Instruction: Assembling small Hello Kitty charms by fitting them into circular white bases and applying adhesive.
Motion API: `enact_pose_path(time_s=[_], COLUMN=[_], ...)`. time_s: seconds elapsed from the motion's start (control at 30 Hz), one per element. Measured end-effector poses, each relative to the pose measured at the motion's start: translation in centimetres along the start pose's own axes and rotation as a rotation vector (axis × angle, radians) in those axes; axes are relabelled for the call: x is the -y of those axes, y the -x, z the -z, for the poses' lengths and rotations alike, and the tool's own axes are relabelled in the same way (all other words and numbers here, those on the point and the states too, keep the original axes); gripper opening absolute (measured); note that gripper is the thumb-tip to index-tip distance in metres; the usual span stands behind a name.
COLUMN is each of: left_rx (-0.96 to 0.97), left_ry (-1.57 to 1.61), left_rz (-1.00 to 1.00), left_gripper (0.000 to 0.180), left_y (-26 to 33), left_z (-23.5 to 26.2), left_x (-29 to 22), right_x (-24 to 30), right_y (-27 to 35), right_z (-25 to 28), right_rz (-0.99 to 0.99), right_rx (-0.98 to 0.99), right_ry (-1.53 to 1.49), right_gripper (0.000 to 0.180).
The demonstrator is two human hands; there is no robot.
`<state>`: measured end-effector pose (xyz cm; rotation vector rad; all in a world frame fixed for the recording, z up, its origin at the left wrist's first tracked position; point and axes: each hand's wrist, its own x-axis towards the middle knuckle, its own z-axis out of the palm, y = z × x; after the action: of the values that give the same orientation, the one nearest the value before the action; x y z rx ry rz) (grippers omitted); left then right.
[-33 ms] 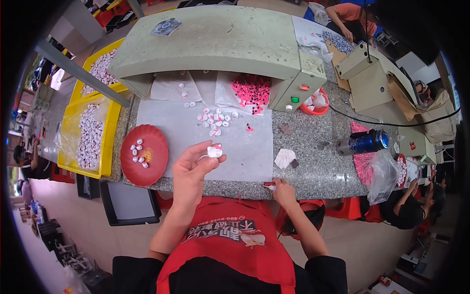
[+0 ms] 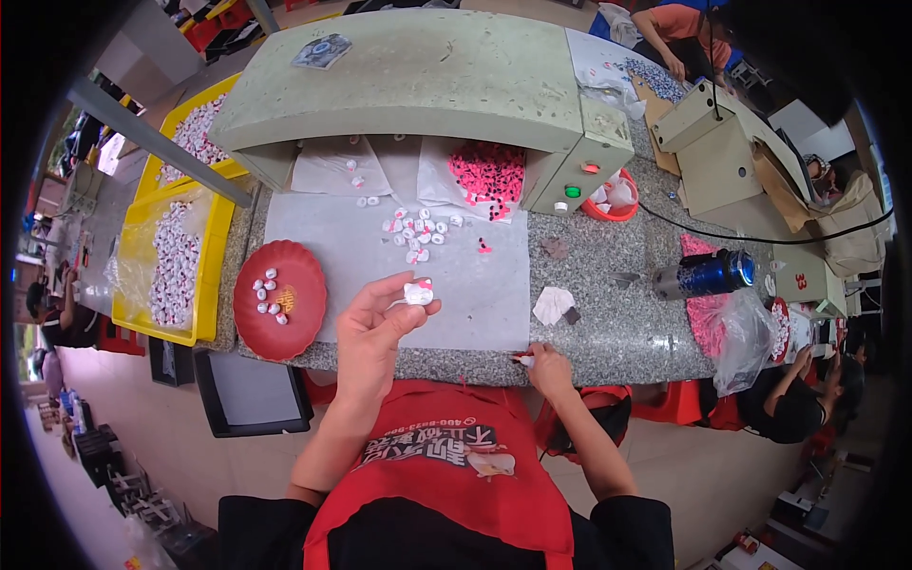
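Observation:
My left hand is raised over the white sheet, its thumb and fingers pinching a small white cat-head-shaped piece with a pink patch at the top. At the bench's front edge my right hand is closed around a small red-and-white slim object; the fingers hide most of it. Beyond the left hand, several white pieces lie loose on the sheet. A heap of pink and black small parts sits farther back. A red scalloped plate to the left bears several white pieces.
A pale green metal housing arches over the sheet's back part. Yellow trays of white pieces stand left. A red basket, a blue bottle, a white cloth and a plastic bag are on the right. Other people sit nearby.

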<state>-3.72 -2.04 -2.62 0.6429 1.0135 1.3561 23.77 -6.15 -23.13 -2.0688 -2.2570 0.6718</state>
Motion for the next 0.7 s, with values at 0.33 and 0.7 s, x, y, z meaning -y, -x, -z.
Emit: enact_pose_path(time_s=[0.33, 0.7], left_rx=[0.044, 0.143], left_ry=[0.004, -0.022], left_rz=[-0.026, -0.038], left_gripper=[0.033, 0.032], left_y=[0.1, 0.3], left_z=[-0.5, -1.0], left_x=[0.5, 0.5], right_x=[2.7, 12.1], right_y=[-2.0, -2.3], right_z=[3.3, 16.3], right_rz=[0.086, -0.081], right_rx=[-0.06, 0.14], right_ry=[-0.141, -1.791], right_gripper=[0.025, 0.011])
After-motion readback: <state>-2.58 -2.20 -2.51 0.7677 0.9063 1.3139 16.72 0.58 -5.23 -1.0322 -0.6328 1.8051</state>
